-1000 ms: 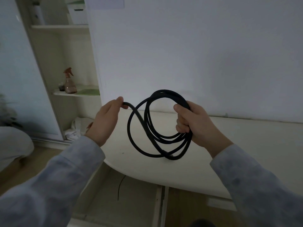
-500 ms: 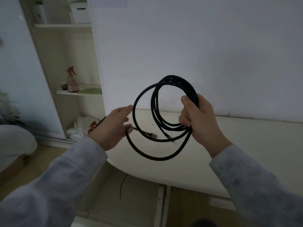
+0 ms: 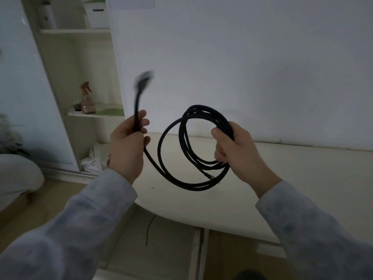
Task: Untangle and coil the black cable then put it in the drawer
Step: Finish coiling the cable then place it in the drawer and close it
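Black cable (image 3: pixel 193 158) within both fists (coiled rightward)

Matt black cable (image 3: pixel 161 168); smooth cream tabletop (image 3: pixel 302 178); soft cloth sleeves (image 3: pixel 105 201).

Dim, flat, greyish throughout, with a faint brighter patch on the plain white wall (image 3: pixel 252 67) at centre, soft weak shadows, heavy motion blur on the raised plug end of the thin black cable (image 3: pixel 144 78) at upper centre-left, and wide-angle bending toward the frame edges.
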The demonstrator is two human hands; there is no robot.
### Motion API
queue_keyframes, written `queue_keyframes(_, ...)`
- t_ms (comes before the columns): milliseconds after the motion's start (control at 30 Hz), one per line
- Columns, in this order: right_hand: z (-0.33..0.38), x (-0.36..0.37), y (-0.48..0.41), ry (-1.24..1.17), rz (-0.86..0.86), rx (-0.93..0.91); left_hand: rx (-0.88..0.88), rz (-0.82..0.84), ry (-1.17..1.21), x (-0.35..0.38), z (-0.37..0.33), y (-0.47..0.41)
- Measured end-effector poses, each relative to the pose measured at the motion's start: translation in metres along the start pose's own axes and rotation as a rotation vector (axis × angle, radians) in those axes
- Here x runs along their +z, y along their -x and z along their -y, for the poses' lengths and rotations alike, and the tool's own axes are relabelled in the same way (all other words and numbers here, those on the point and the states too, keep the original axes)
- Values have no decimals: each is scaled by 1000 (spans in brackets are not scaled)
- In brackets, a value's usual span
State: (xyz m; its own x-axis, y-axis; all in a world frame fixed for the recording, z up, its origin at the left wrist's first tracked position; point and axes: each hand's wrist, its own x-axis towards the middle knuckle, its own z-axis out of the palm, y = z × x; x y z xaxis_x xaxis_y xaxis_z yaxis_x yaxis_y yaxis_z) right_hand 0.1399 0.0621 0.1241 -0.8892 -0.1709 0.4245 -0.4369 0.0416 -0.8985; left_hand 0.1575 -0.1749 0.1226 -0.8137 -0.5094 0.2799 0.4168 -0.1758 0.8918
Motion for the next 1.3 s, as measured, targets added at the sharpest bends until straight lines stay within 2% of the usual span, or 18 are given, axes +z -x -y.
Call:
queue_keyframes(267,1,8,1,-39,165,8,343,250,-575,18,-8,16)
queue_keyframes(367,0,8,3,-83,221,31,397,318,-652,16,-10,15)
queue_keyframes(467,2,9,3,-154,272,41,356,478,-628,5,-6,13)
queue_keyframes(533,3,9,3,-171,313,42,397,549,-721,2,-5,10)
queue_keyframes(600,4,9,5,-160,342,53,487,526,-812,0,-3,6)
queue_keyframes(700,7,10,8,-115,357,55,549,434,-810,-2,-1,4)
queue_keyframes(800,12,12,7,6,277,34,623,326,-818,0,-1,6)
queue_keyframes(867,14,14,6,109,171,-9,629,307,-834,4,-3,7)
queue_keyframes(967,9,21,3,90,-38,-48,654,252,-926,8,-2,6)
queue_keyframes(1067,0,26,2,306,-211,-308,672,216,-993,13,1,4)
queue_keyframes(1233,-1,26,0,941,-426,-706,803,228,-1120,17,-2,8)
queue_keyframes(1300,4,25,-1,1086,-534,-848,845,254,-1162,15,-4,9)
